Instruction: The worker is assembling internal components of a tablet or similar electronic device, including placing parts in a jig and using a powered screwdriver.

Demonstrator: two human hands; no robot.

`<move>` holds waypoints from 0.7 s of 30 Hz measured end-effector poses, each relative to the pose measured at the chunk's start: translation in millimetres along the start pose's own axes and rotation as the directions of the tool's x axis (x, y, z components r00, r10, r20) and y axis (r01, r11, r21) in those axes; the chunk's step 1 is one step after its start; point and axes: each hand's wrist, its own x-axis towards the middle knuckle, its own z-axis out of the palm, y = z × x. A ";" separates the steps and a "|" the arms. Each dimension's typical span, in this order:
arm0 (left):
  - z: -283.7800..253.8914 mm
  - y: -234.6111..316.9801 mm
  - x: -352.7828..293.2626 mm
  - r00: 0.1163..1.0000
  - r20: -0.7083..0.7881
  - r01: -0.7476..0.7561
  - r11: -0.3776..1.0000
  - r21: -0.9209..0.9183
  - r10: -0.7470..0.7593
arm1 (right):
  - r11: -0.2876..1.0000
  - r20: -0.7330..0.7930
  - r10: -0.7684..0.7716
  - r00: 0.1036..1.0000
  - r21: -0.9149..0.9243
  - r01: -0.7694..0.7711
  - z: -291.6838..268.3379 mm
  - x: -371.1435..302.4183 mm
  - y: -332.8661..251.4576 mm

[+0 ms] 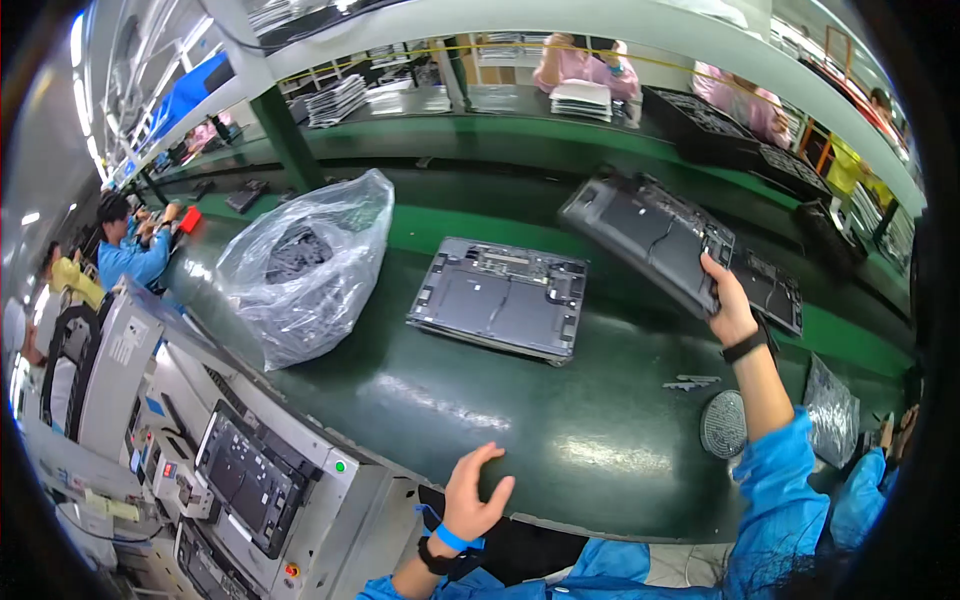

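My right hand [733, 306] grips the near right corner of a dark laptop base [645, 232], its inner parts exposed. It is tilted and raised over the far side of the bench. My left hand [472, 500] hovers by the bench's near edge, fingers apart, holding nothing; a blue strap circles its wrist. In the middle of the green bench [400, 390] sits a short stack of laptop bases [497, 300], open side up. Another laptop base [768, 288] lies beyond my right hand, partly hidden by it.
A clear plastic bag [310, 265] of dark pieces stands at left. Small metal strips [690, 382] and a round perforated disc [723, 425] lie at right, near a bubble-wrap pouch [830, 410]. A machine [255, 480] holding a laptop base stands at lower left. Co-workers sit around.
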 end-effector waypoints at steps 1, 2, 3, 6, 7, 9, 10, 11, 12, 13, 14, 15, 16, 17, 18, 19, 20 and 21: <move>6.9 -7.7 -1.5 0.995 0.006 -0.099 0.970 0.224 0.100 | 1.000 -0.065 -0.005 0.998 0.016 0.006 -8.4 28.2 4.9; 13.2 -2.3 -0.7 0.974 0.019 -0.218 0.919 0.329 0.225 | 0.999 -0.165 -0.004 0.986 0.052 0.013 -23.5 58.1 16.2; 18.2 2.5 0.1 0.939 0.042 -0.325 0.841 0.433 0.342 | 0.999 -0.148 -0.009 0.989 0.047 0.016 -26.1 77.6 24.4; 19.9 -1.5 -3.9 0.951 0.003 -0.277 0.848 0.452 0.309 | 0.999 -0.227 0.044 0.973 0.026 -0.039 -12.4 109.6 53.3; 18.6 -2.7 -4.1 0.955 -0.002 -0.265 0.857 0.441 0.296 | 0.999 -0.217 0.047 0.975 0.021 -0.043 -4.6 117.7 61.3; 15.9 -4.6 -4.7 0.958 0.005 -0.260 0.857 0.445 0.288 | 0.999 -0.107 -0.021 0.994 -0.043 0.017 9.7 126.7 73.5; 15.6 -5.2 -4.3 0.959 0.013 -0.260 0.858 0.443 0.284 | 0.998 -0.121 -0.047 0.992 -0.036 0.043 22.0 126.1 73.8; 16.1 -5.2 -3.7 0.959 0.022 -0.262 0.860 0.439 0.281 | 0.998 -0.122 -0.046 0.991 -0.041 0.041 23.9 134.1 74.0; 15.8 -4.8 -3.2 0.960 0.022 -0.261 0.862 0.435 0.279 | 0.999 -0.076 0.005 0.997 -0.051 -0.009 30.7 138.4 74.3; 15.7 -3.8 -2.7 0.962 0.020 -0.255 0.861 0.440 0.274 | 0.996 -0.032 0.055 0.998 -0.063 -0.057 33.8 140.0 73.5; 16.1 -2.8 -1.9 0.963 0.019 -0.250 0.861 0.443 0.270 | 0.993 -0.065 0.014 0.998 -0.118 -0.021 33.9 138.3 73.5; 16.9 -3.2 -1.4 0.962 0.022 -0.255 0.863 0.437 0.273 | 0.993 -0.071 0.009 0.997 -0.120 -0.018 37.4 136.1 72.9; 17.7 -4.0 -1.9 0.962 0.020 -0.253 0.865 0.432 0.272 | 0.980 -0.094 -0.131 0.987 -0.164 0.115 38.1 134.5 71.1; 18.3 -4.1 -1.2 0.962 0.019 -0.255 0.869 0.425 0.273 | 0.946 -0.113 -0.272 0.956 -0.212 0.244 36.5 132.3 67.1; 17.9 -3.2 -1.4 0.961 0.024 -0.260 0.872 0.415 0.275 | 0.925 -0.103 -0.326 0.940 -0.242 0.294 35.7 125.0 56.3; 17.6 -1.8 -1.3 0.964 0.018 -0.249 0.879 0.407 0.264 | 0.924 -0.080 -0.350 0.933 -0.192 0.330 36.4 114.6 43.5; 16.9 -0.2 -1.3 0.967 0.015 -0.240 0.886 0.396 0.255 | 0.932 -0.051 -0.340 0.939 -0.151 0.329 34.7 98.0 30.7; 14.9 0.9 0.3 0.965 0.023 -0.249 0.890 0.381 0.261 | 0.937 -0.021 -0.335 0.942 -0.110 0.331 42.7 72.9 11.9</move>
